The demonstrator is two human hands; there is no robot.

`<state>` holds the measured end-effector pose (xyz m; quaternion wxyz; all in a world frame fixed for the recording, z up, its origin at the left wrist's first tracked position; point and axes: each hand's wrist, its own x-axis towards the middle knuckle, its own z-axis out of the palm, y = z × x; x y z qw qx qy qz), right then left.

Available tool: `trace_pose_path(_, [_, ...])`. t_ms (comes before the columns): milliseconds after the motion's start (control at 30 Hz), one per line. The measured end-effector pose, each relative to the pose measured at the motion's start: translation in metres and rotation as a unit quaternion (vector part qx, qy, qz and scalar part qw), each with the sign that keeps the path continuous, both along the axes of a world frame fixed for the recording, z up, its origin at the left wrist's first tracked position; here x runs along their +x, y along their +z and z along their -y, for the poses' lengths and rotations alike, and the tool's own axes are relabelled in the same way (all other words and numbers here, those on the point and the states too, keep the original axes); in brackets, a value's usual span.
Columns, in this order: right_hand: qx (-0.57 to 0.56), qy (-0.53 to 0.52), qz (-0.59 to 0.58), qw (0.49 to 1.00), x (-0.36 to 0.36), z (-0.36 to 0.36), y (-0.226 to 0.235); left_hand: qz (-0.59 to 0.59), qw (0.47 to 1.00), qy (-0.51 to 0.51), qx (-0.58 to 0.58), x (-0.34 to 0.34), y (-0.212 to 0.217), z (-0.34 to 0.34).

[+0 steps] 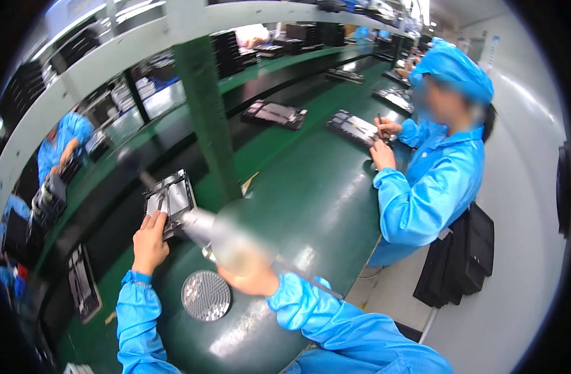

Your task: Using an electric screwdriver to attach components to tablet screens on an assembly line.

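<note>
Two hands work at a green table (310, 206): the left hand (149, 243) rests its fingers on a dark panel (170, 199) at the belt's edge, while the right hand (251, 274) grips a blurred screwdriver (201, 227) aimed at it.

The head camera looks steeply down, close over the green workbench (310, 206), fisheye-bent at its rim.

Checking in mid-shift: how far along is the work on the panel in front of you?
Done: cannot tell how many screws are in; the tool hides that spot. In hand: the left hand steadies the dark panel on the green belt, while the right hand holds a blurred powered screwdriver with its tip at the panel's near edge. Left: the round screw tray looks well stocked, and more panels lie further up the line.
</note>
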<state>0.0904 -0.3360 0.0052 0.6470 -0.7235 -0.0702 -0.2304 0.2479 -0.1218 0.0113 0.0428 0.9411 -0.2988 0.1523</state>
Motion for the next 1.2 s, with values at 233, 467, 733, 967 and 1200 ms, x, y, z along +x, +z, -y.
trace_pose_path(233, [0.016, -0.01, -0.006, 1.0, 0.006, 0.007, 0.002, 0.042, 0.993, 0.085, -0.068, -0.171, 0.011, -0.087])
trace_pose_path(467, [0.04, -0.022, -0.01, 0.999, 0.006, 0.002, -0.004, 0.03, 0.988, 0.142, 0.048, -0.268, -0.013, -0.111])
trace_pose_path(733, [0.02, -0.036, -0.029, 0.999, 0.0, -0.01, 0.005, -0.141, 0.989, 0.041, -0.036, -0.266, 0.017, -0.107])
trace_pose_path(967, [0.039, -0.027, -0.014, 0.999, -0.002, -0.013, 0.004, -0.039, 0.979, -0.178, -0.093, -0.258, -0.027, -0.097])
trace_pose_path(1200, [0.02, -0.033, 0.003, 0.999, -0.001, -0.013, 0.0, 0.001, 0.971, -0.135, -0.199, -0.247, -0.032, -0.093])
